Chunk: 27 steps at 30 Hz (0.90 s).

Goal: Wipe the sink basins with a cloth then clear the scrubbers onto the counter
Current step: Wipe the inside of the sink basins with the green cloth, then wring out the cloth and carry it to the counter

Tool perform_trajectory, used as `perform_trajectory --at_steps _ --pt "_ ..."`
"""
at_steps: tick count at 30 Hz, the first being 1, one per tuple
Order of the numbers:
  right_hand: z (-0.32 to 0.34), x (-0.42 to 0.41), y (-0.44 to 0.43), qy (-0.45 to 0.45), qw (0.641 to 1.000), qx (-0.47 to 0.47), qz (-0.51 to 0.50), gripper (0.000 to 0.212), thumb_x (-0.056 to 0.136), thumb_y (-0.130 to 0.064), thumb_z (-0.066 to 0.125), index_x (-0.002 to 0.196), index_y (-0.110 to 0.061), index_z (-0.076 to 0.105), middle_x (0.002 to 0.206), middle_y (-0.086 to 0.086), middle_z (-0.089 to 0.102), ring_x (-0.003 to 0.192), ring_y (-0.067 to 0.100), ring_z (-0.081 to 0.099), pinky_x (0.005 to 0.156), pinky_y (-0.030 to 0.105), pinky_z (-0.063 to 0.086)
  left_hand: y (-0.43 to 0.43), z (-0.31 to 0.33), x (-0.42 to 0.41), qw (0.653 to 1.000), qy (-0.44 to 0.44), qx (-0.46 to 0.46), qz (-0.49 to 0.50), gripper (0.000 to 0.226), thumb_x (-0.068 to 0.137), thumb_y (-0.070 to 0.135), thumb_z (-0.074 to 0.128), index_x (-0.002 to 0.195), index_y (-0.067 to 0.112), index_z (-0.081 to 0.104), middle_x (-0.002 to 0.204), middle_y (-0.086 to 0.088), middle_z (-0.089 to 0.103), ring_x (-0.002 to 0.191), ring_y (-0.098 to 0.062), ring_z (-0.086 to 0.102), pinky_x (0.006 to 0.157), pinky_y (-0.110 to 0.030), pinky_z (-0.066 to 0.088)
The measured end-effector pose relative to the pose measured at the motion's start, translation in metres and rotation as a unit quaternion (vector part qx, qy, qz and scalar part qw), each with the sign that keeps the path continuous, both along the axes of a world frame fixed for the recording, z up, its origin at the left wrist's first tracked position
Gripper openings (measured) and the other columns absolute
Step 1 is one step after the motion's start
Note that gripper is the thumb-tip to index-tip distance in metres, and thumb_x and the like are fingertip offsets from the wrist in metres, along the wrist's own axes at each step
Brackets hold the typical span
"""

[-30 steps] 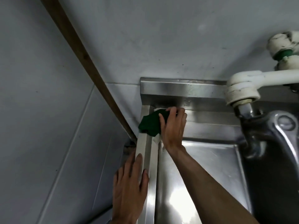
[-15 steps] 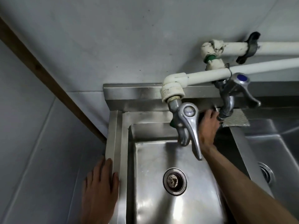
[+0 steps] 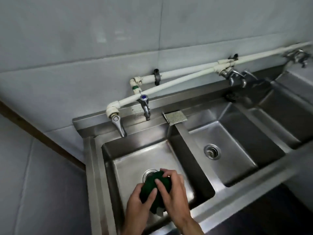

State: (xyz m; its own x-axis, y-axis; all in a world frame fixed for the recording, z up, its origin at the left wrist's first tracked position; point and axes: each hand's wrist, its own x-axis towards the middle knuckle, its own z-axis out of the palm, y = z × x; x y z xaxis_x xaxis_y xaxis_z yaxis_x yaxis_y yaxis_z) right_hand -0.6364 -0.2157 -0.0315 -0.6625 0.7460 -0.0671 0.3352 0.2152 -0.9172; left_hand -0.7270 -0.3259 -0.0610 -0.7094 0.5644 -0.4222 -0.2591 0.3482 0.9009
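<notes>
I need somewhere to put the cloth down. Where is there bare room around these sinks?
The middle basin floor is bare around its drain, and the front rim is bare too. The left basin is crowded: both hands, left hand and right hand, hold the green cloth there. A grey scrubber occupies the divider's back.

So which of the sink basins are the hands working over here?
The leftmost basin, at the wall corner. Both hands, left and right, hold the green cloth above its drain; the middle basin and the right one are untouched.
</notes>
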Motion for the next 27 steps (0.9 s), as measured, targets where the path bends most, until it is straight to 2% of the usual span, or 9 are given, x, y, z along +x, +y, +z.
perform_trajectory --at_steps 3,7,10,12,14,17,19,23,27 --pt "0.027 0.061 -0.009 -0.023 0.998 -0.023 -0.063 0.03 0.09 -0.031 0.074 0.106 -0.034 0.049 0.111 -0.005 0.056 0.109 -0.001 0.052 0.088 0.006 0.037 -0.006 0.035 0.048 0.999 0.009 0.03 -0.029 0.078 0.053 0.078 0.086 0.097 0.016 0.07 0.075 -0.002 0.073 0.068 -0.01 0.064 0.064 -0.022 0.052" --pt "0.056 0.147 -0.007 -0.018 0.99 -0.115 -0.076 0.049 0.086 -0.035 0.078 0.126 -0.039 0.05 0.106 0.001 0.064 0.097 0.008 0.065 0.084 0.015 0.05 -0.001 0.068 0.109 0.991 -0.034 0.08 -0.104 0.018 0.093 0.014 0.079 0.104 0.01 0.067 0.086 -0.012 0.076 0.076 -0.012 0.068 0.065 -0.021 0.057" --pt "0.073 0.214 0.0 -0.06 0.99 -0.117 -0.05 0.034 0.078 -0.056 0.08 0.099 -0.031 0.07 0.097 -0.005 0.07 0.094 0.007 0.066 0.086 0.025 0.053 0.009 0.082 0.151 0.985 0.009 0.074 -0.153 0.013 0.095 0.007 0.076 0.102 0.014 0.068 0.094 -0.017 0.078 0.081 -0.017 0.07 0.075 -0.028 0.058" --pt "0.079 0.259 0.006 -0.106 0.991 -0.073 -0.048 0.055 0.064 -0.083 0.07 0.078 -0.03 0.067 0.087 -0.01 0.063 0.096 0.006 0.057 0.089 0.025 0.045 0.02 0.09 0.178 0.981 0.023 0.066 -0.182 0.012 0.095 -0.003 0.071 0.1 0.007 0.066 0.091 -0.016 0.078 0.078 -0.014 0.07 0.073 -0.024 0.057" --pt "0.078 0.301 0.015 -0.113 0.989 -0.053 -0.078 0.06 0.056 -0.092 0.063 0.072 -0.034 0.062 0.089 -0.012 0.057 0.099 0.005 0.051 0.093 0.023 0.04 0.036 0.102 0.205 0.977 0.036 0.059 -0.202 0.013 0.092 -0.001 0.076 0.096 0.009 0.068 0.087 -0.015 0.078 0.075 -0.012 0.07 0.07 -0.022 0.056" --pt "0.081 0.359 0.031 -0.09 0.988 -0.063 -0.106 0.047 0.068 -0.072 0.078 0.078 -0.03 0.059 0.08 -0.013 0.061 0.078 0.0 0.057 0.078 0.022 0.045 0.063 0.116 0.248 0.968 0.058 0.049 -0.239 0.012 0.085 0.021 0.081 0.091 0.018 0.071 0.089 -0.017 0.077 0.076 -0.012 0.07 0.072 -0.022 0.054" --pt "0.084 0.396 0.044 -0.093 0.988 -0.071 -0.102 0.04 0.075 -0.058 0.08 0.082 -0.029 0.053 0.071 -0.015 0.058 0.068 -0.004 0.049 0.069 0.022 0.043 0.084 0.115 0.275 0.96 0.074 0.036 -0.266 0.011 0.091 0.01 0.079 0.094 0.01 0.069 0.086 -0.014 0.077 0.077 -0.015 0.068 0.071 -0.02 0.053" --pt "0.085 0.462 0.074 -0.11 0.985 -0.069 -0.111 0.039 0.072 -0.04 0.085 0.092 -0.043 0.05 0.09 -0.012 0.056 0.078 -0.001 0.042 0.077 0.012 0.039 0.132 0.126 0.325 0.947 0.114 0.031 -0.299 0.026 0.093 0.008 0.078 0.085 0.031 0.07 0.079 -0.006 0.072 0.07 -0.01 0.061 0.068 -0.021 0.048" --pt "0.09 0.512 0.109 -0.093 0.971 -0.078 -0.204 0.034 0.075 -0.021 0.09 0.1 -0.023 0.067 0.104 0.004 0.069 0.083 -0.006 0.055 0.078 0.006 0.04 0.177 0.145 0.367 0.914 0.182 0.05 -0.359 0.013 0.1 0.012 0.069 0.095 0.023 0.064 0.081 0.014 0.066 0.074 -0.001 0.059 0.071 -0.015 0.046"
